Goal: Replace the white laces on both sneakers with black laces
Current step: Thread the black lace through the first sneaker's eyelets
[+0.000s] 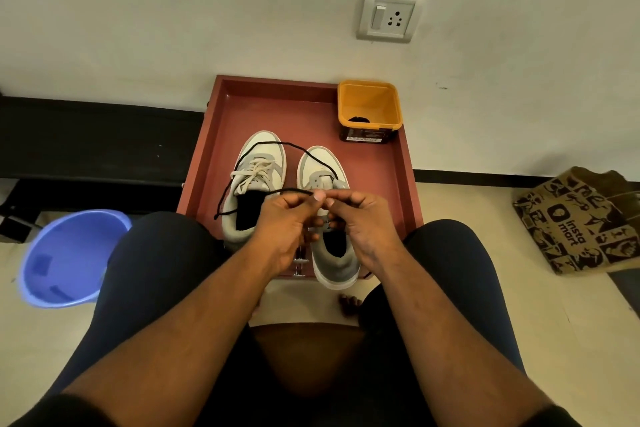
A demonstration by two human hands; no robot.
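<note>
**One shoe stripped, black lace going in**

A seated person works over two grey-and-white sneakers set side by side in a red tray [408,184] on the floor, against a white wall. The right sneaker [329,177] shows no white lace at all; a black lace [277,143] runs from its lowest eyelets, arcs across both toes and trails down past the left sneaker [256,156], its loose end lying by that shoe's heel. The left sneaker is fully strung with its white lace [256,170], knot untouched.

Both hands meet above the right sneaker's tongue. The left hand [284,222] pinches a stretch of black lace between thumb and fingertips, the strand running off to the left; the right hand [363,218] has its fingers curled in toward the same spot and appears to pinch the lace there too, though the exact contact is hidden by the knuckles.

By the look of it, the job stands well short of half: one white lace removed, one black lace only started, most of the right sneaker's eyelets yet to be threaded, and the left sneaker wholly to do. An orange tub [370,104] in the tray's far corner holds something dark, possibly the second black lace. A blue bucket [72,260] stands to the left, a printed paper bag [575,218] to the right.
</note>
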